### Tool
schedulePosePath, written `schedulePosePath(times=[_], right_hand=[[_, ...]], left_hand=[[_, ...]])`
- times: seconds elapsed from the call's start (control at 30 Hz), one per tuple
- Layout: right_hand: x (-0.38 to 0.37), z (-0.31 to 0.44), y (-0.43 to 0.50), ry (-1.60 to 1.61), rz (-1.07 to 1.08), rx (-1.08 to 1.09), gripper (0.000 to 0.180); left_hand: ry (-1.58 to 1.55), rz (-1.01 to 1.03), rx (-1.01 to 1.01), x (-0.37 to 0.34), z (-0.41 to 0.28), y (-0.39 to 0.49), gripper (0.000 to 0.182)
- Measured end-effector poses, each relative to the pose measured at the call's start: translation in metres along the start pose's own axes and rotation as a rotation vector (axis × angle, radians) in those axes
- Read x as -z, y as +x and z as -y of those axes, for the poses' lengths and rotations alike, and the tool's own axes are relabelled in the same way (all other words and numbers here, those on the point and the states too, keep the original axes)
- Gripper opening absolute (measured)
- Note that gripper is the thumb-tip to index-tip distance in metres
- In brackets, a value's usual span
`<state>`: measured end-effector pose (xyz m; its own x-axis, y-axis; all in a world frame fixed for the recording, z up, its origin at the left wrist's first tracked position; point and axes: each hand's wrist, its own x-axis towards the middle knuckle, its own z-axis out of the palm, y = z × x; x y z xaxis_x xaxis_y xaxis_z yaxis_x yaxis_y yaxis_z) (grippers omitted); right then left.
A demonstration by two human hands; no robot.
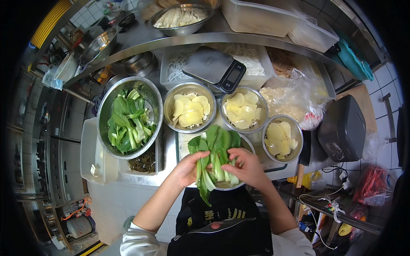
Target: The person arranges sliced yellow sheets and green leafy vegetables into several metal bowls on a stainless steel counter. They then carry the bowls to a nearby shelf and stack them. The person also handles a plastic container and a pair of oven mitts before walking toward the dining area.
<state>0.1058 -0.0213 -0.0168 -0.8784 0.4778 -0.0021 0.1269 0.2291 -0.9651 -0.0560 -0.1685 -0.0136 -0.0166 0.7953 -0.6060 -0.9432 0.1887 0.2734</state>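
Note:
A bunch of bok choy (217,153) is held between my two hands, above a steel bowl (251,145) at the counter's near edge. My left hand (192,166) grips stalks and leaves on the left side, where one leaf hangs down. My right hand (245,166) has its fingers around the stalks on the right. To the left, a large steel bowl (102,128) holds more bok choy (128,120). Sliced potatoes lie in three smaller steel bowls: one behind my hands (214,110), one right of it (266,107) and one farther right (300,134).
A digital scale (213,67) rests on a plastic tub of white noodles (253,60). Above, a steel shelf (192,39) carries a bowl of enoki mushrooms (181,17) and plastic tubs. A grey box (342,128) stands at right, a plastic bin (89,153) at left.

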Motion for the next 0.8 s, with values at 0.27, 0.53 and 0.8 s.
schedulePosePath(times=[0.27,0.53,0.8], right_hand=[[0.005,-0.014,0.001,0.331,0.028,-0.364,0.02],[0.027,-0.009,-0.005,-0.331,-0.412,0.089,0.015],[0.015,0.009,-0.004,0.192,-0.268,-0.119,0.009]], left_hand=[[0.091,0.052,-0.048,0.005,-0.005,-0.006,0.045],[0.031,0.015,-0.098,0.029,-0.019,-0.029,0.047],[-0.179,0.237,-0.147,0.006,-0.018,-0.033,0.057]])
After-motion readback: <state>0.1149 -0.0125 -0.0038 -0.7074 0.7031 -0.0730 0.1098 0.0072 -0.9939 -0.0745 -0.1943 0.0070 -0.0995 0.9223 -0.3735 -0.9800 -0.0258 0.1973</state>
